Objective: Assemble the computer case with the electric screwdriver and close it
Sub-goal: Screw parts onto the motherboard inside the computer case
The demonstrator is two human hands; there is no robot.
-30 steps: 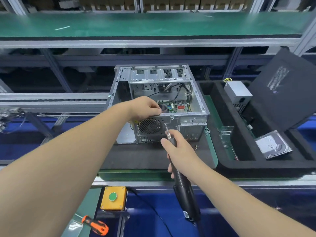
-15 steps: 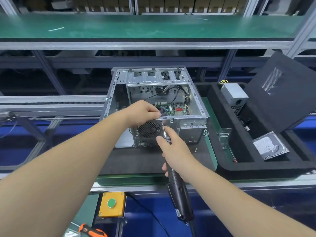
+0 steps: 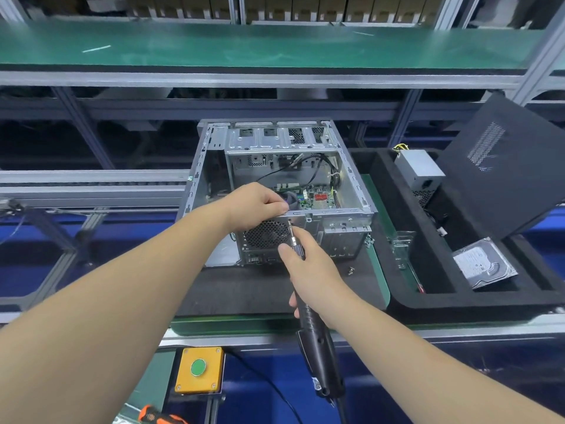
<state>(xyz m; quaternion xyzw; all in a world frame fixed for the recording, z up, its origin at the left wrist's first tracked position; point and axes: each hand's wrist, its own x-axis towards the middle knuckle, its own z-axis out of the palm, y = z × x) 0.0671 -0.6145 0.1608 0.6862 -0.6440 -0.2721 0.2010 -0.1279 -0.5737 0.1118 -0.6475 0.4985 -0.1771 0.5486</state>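
- Computer case (image 3: 351, 215) sits open-topped on the dark mat of the bench, rear panel toward the person, so the fan grille (image 3: 266, 234) and its screw holes face the tool.
- Left hand (image 3: 260, 203) reaches over the rear rim, fingers curled down inside around what looks like the fan behind the grille; I judge it is pinning that part against the panel so the holes line up, though the fingertips are hidden.
- Right hand (image 3: 308, 270) is wrapped around the electric screwdriver (image 3: 318, 347), with thumb and forefinger pinching up near the chuck, probably to steady the bit.
- Bit tip (image 3: 289, 223) meets the panel at the grille's upper right corner, just below the left hand; whether a screw sits on it is too small to tell.
- Black side panel (image 3: 504, 166) leans against the foam tray (image 3: 458, 304) to the right, well apart from the case, so closing is not yet near.
- Power supply (image 3: 419, 169) and hard drive (image 3: 483, 264) lie in that tray, not yet fitted.
- Loose screw (image 3: 351, 271) rests on the mat near the case's right corner, within reach.
- Yellow button box (image 3: 198, 371) hangs below the bench edge.
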